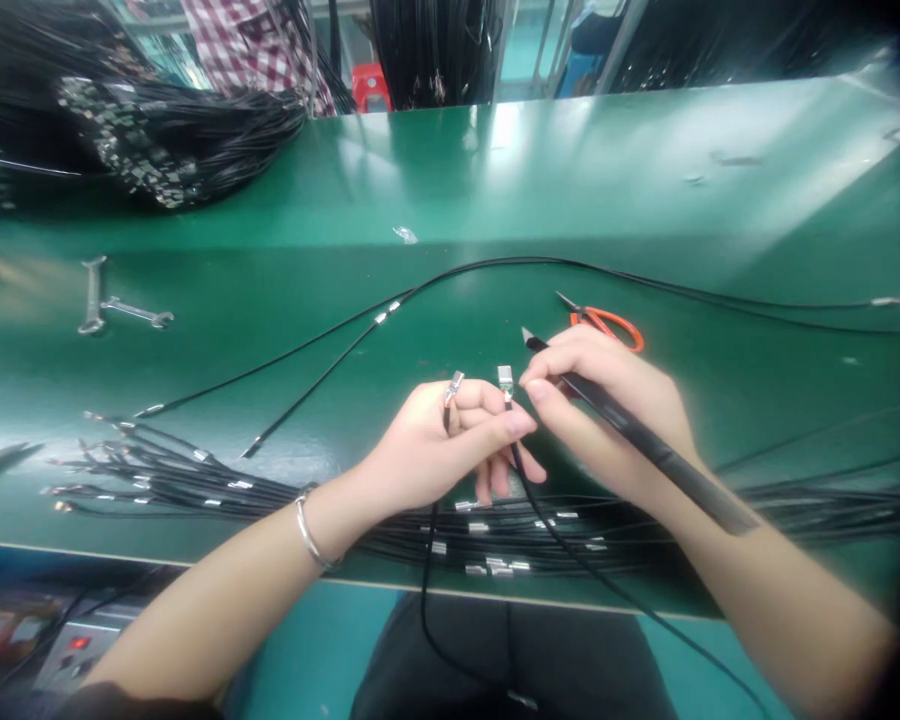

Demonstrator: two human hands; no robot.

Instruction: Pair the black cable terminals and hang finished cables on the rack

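Observation:
My left hand (pixel 450 440) is closed on two thin black cables near their ends. One cable (pixel 521 475) is pinched by the thumb and fingers, its small silver connector (pixel 505 380) pointing up. A second silver connector (pixel 454 386), with bits of coloured wire at its base, sticks up by the index finger. My right hand (pixel 607 410) grips a slim black pen-shaped tool (pixel 630 425) with a pale pointed tip, like a pen. That tip is just above and right of the upright connector, apart from it. Orange-handled scissors (pixel 611 325) lie beyond my right hand, partly hidden.
Many black cables (pixel 157 480) with silver sleeves lie along the green table's (pixel 307 230) near side. Two longer cables (pixel 510 262) arc across it. Two wrenches (pixel 94 295) lie at left. A large cable bundle (pixel 217 140) sits at the back left. A red stool (pixel 371 85) stands behind.

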